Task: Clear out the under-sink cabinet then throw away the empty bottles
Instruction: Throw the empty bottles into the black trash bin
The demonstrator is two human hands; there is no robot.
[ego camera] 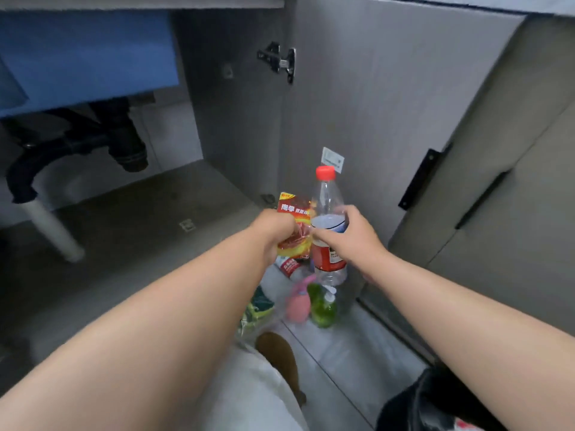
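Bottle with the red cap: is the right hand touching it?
Touching. The head view shows the right hand curled round the middle of the bottle.

Clear bottle (328, 231) with red cap (325, 173) and red label; red-yellow packet (294, 227); pink bottle (298, 304), green bottle (322, 306); grey cabinet (373, 88), black pipes (93, 141).

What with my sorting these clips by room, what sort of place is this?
Probably a home kitchen, looking into the open cupboard under a sink: the underside of a blue sink basin, the black plastic drain trap hanging below it, and the grey cabinet door swung open on its metal hinge.
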